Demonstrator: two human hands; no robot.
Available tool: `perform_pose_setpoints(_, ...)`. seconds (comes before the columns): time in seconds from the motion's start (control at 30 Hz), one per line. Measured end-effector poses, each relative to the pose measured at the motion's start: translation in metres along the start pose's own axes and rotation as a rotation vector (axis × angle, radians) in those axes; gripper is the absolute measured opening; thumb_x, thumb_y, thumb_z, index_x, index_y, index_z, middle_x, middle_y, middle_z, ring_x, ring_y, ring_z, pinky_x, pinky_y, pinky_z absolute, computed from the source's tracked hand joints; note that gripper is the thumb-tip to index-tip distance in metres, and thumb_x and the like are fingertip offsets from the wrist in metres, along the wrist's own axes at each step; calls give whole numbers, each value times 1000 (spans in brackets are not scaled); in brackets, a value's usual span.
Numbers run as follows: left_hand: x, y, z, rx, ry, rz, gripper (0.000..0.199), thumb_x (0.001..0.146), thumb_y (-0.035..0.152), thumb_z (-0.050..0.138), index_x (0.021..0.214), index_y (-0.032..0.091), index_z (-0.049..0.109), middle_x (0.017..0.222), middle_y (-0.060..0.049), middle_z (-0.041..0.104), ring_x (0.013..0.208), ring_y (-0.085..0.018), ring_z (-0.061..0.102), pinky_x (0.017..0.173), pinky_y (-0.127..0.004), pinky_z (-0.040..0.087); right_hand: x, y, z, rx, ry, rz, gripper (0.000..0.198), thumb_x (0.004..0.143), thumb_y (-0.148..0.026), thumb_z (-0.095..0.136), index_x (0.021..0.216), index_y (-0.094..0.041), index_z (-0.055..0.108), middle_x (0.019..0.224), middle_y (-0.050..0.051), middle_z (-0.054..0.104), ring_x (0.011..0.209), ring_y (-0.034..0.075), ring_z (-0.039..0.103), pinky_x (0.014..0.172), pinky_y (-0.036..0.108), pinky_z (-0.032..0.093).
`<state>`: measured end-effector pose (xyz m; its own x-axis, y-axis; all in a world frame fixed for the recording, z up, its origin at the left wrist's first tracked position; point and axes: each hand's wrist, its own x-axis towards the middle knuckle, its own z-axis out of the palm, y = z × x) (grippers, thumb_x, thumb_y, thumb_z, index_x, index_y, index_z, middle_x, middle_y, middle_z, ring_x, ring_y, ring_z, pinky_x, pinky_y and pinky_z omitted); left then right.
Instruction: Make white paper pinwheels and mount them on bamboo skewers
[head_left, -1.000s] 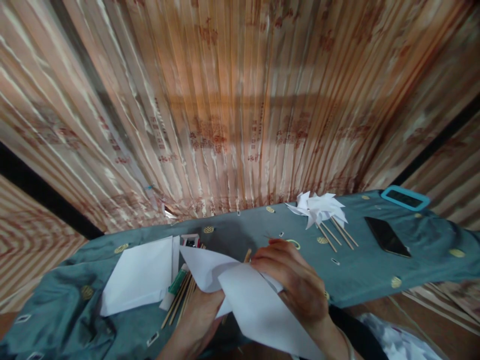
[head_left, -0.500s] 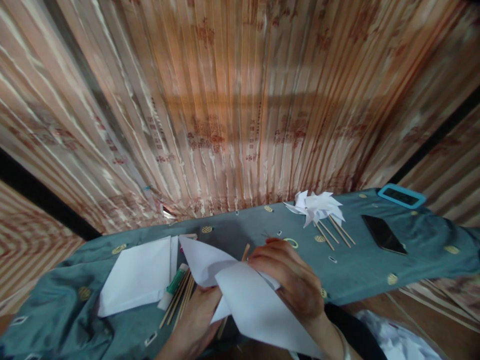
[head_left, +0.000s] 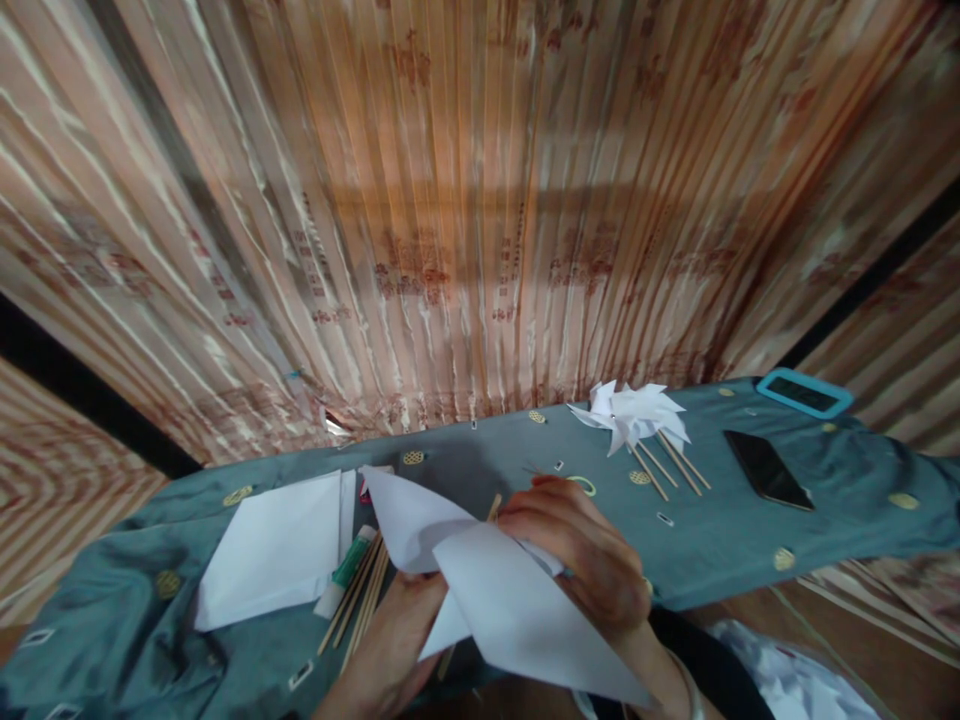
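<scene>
"Two hands are shown; what does each one hold?"

"The left hand (head_left: 397, 635) is clamped on the folded paper (head_left: 517, 600) at its left side, close to the middle. The right hand (head_left: 577, 560) has its fingers curled together on the far side of the same sheet; their tips are hidden, so exactly what they pinch there cannot be told."

"Where does the folded paper lie?"

"Between the hands, raised over the near edge of the cloth-covered table (head_left: 720, 540), with one blade pointing away to the left and a broad one toward the wearer. The end of a wooden stick (head_left: 494, 507) shows just beyond it, beside the right fingers."

"How is this step best done?"

"In our judgement, the left grip should steady the layers near the middle while the right fingers work there. Pressure belongs on the overlap alone, since a squeeze farther out could crease the curved blades. The stick is best aligned squarely behind the middle."

"And the surroundings?"

"To the left, spare sticks (head_left: 360, 590) lie beside a green-and-white tube (head_left: 351, 565) and a paper stack (head_left: 274, 550); to the right are paper pinwheels (head_left: 641, 412) and a dark phone (head_left: 769, 470)."
</scene>
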<state>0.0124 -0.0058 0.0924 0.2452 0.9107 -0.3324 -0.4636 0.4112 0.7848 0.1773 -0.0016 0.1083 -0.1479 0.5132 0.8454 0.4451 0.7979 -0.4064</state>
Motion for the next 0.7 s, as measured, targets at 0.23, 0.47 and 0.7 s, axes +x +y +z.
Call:
perform_pose_setpoints(0.23, 8, -3, -6, 16, -80, -39, 34, 53, 30, 86, 81, 16, 75, 69, -6, 70, 84, -30, 67, 75, -36, 52, 4, 3, 2, 35, 23, 17, 20, 95, -25, 47, 106, -21, 64, 90, 6, 71, 85, 21, 65, 83, 41, 50)
perform_pose_setpoints(0.47, 14, -7, -10, 14, -40, -13, 31, 47, 31, 87, 71, 16, 73, 64, -5, 69, 81, -28, 67, 74, -34, 52, -2, 4, 2, -34, -10, 19, 20, 92, -24, 50, 108, -22, 63, 93, 5, 71, 88, 21, 66, 88, 43, 50)
perform_pose_setpoints(0.7, 14, -8, -14, 26, -12, 81, 28, 49, 33, 88, 59, 15, 69, 55, -1, 64, 56, -16, 60, 53, -23, 45, -3, 2, 1, 8, -18, 29, 21, 95, -27, 49, 109, -21, 63, 95, 6, 71, 90, 21, 64, 90, 42, 49)
